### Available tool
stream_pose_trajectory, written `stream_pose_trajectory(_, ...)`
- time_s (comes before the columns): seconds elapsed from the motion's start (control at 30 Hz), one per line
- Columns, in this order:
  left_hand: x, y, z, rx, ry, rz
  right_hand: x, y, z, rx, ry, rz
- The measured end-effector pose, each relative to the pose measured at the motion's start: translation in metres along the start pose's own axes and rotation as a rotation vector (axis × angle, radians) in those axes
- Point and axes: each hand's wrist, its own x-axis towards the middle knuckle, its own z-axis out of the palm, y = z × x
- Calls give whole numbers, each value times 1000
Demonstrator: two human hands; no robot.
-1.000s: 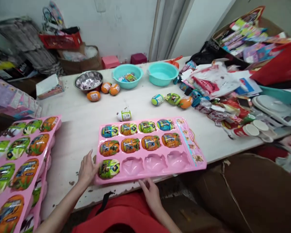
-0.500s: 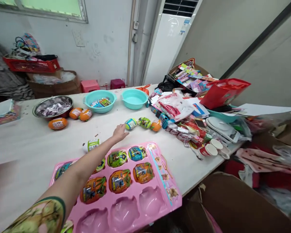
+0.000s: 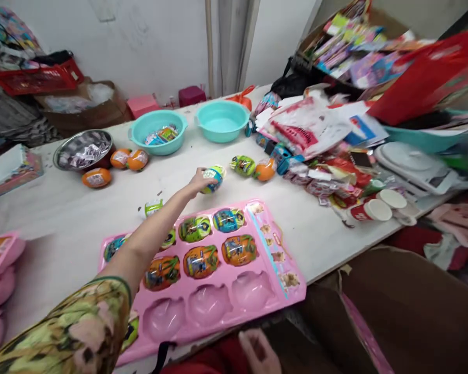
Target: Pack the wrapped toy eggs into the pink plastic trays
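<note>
My left hand (image 3: 199, 182) reaches over the pink tray and grips a blue and green egg-shaped pack (image 3: 212, 179) above the table. Low in the view, my right hand (image 3: 259, 352) hangs near the tray's front edge, fingers curled and blurred; whether it holds anything is unclear. The pink tray (image 3: 226, 317) has orange, green and blue packs in its back and middle rows, with several bare hollows in front. A green pack (image 3: 242, 165) and an orange pack (image 3: 265, 169) lie just right of the held one. Behind my forearm is a white and green pack (image 3: 153, 208).
Two turquoise basins (image 3: 222, 122) and a metal bowl (image 3: 83, 150) stand at the back, beside several orange packs (image 3: 96, 177). Bags, paper cups (image 3: 378, 210) and a scale (image 3: 415, 163) crowd the right. Another pink tray (image 3: 13, 249) is at the left edge.
My left hand has closed on the blue and green pack and lifted it slightly. My right hand has come into view at the bottom. The view has tilted down.
</note>
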Motion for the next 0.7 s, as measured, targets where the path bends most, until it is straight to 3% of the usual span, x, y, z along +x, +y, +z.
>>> stream_pose_trajectory(0.1, -117, -47, 5, -550, -512, 56, -18, -33, 25, 474, -20, -25)
stream_pose_trajectory(0.17, -205, -80, 19, -686, -737, 20, -20, -45, 54, 668, -99, 8)
stream_pose_trajectory(0.23, -278, -106, 34, -563, -664, 30, -27, -44, 82, 691, -150, 136)
stream_pose_trajectory(0.3, -325, -121, 41, -256, -437, 143, -40, -33, 104, 643, -134, 236)
stream_pose_trajectory(0.37, -347, -128, 37, 85, -257, 261, -55, -20, 119, 608, -146, 252)
stream_pose_trajectory(0.4, -350, -130, 32, 213, -222, 284, -61, -15, 124, 604, -171, 251)
stream_pose_trajectory(0.5, -343, -142, 13, 344, -248, 313, -72, -1, 127, 605, -230, 257)
stream_pose_trajectory(0.63, -327, -178, 0, 348, -297, 494, -69, 32, 117, 466, 109, 274)
stream_pose_trajectory(0.7, -325, -197, 1, 433, -235, 530, -64, 52, 118, 473, 146, 328)
